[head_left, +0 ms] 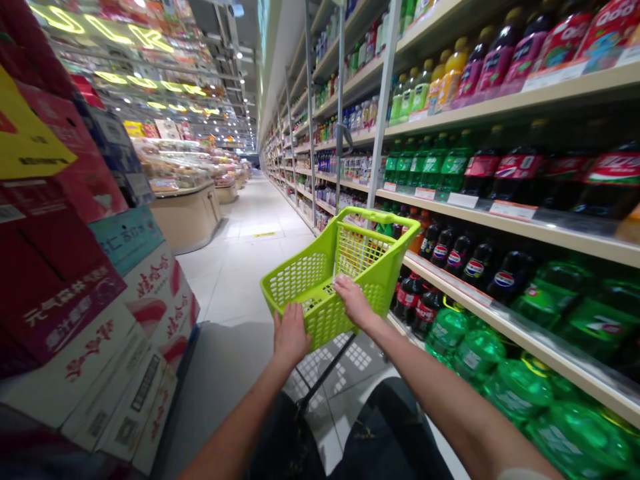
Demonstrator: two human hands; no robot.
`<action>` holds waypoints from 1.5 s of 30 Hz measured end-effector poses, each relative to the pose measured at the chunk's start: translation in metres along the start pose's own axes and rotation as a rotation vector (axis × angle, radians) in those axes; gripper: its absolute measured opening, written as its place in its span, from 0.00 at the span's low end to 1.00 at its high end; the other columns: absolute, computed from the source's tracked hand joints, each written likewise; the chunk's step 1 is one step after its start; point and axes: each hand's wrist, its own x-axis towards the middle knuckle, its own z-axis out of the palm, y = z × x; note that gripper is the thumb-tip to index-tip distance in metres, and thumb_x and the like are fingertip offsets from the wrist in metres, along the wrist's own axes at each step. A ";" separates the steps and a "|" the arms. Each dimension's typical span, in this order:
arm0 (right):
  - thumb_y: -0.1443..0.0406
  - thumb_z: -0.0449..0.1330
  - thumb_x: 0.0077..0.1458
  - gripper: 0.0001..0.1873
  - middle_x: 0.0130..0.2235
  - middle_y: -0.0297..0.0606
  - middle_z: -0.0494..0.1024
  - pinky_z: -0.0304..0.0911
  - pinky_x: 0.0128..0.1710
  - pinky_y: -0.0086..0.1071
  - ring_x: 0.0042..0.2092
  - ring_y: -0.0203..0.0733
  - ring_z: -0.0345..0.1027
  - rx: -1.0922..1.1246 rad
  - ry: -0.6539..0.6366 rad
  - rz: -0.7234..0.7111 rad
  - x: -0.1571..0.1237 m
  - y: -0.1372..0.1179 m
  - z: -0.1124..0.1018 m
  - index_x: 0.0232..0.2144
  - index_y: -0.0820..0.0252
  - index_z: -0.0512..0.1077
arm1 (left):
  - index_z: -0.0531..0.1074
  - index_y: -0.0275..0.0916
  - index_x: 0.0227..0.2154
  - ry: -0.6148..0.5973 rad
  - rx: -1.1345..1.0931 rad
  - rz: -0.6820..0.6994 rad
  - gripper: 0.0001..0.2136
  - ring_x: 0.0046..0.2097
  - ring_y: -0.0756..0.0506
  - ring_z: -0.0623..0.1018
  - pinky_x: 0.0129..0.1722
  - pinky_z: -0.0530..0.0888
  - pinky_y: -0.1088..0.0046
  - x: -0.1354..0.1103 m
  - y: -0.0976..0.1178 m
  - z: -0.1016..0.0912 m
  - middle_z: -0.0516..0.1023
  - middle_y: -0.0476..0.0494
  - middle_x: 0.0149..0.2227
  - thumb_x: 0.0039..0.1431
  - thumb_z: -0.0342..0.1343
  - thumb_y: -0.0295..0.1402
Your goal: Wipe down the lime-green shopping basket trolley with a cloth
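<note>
With the lime-green perforated plastic cart (383,287) on the pale tiled floor (250,253) beside beige bottle-stocked shelves (575,238), we rest our left hand (291,335), grip unclear, and, apart from it, curl our right hand (355,303) on the near rim, where even pressure should, we judge, steady it best.

Wht tile flr (245,260), tall shelving (575,236), neon lts (153,39)

The shopping cart (323,327) before you is smooth plastic, pierced like a grille, with a soft sheen. Your trousers (395,423) look like matt cloth. The floor tiles (245,260) are smooth and glossy, the stacked cartons (160,283) printed cardboard, the drink bottles (517,390) shiny see-through plastic, the shelf posts (385,93) smooth metal.
</note>
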 end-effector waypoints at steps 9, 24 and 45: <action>0.78 0.48 0.47 0.24 0.52 0.45 0.68 0.52 0.55 0.44 0.57 0.42 0.55 0.013 -0.026 0.016 -0.016 -0.008 -0.002 0.45 0.60 0.69 | 0.59 0.39 0.52 -0.011 -0.040 0.173 0.21 0.59 0.42 0.58 0.58 0.48 0.52 0.008 -0.004 -0.011 0.63 0.40 0.56 0.54 0.47 0.35; 0.75 0.50 0.48 0.21 0.48 0.42 0.71 0.57 0.53 0.44 0.54 0.45 0.59 -0.072 0.135 0.096 -0.076 -0.021 0.001 0.43 0.56 0.70 | 0.65 0.45 0.48 0.045 -0.035 0.207 0.19 0.54 0.44 0.66 0.58 0.45 0.50 0.013 0.006 -0.013 0.70 0.45 0.51 0.58 0.37 0.27; 0.77 0.48 0.50 0.22 0.53 0.46 0.66 0.52 0.55 0.47 0.58 0.45 0.53 -0.064 0.162 0.077 -0.059 -0.031 0.029 0.46 0.60 0.68 | 0.60 0.34 0.53 -0.007 -0.032 0.269 0.24 0.60 0.44 0.57 0.57 0.55 0.57 0.011 0.006 0.003 0.60 0.41 0.57 0.53 0.37 0.19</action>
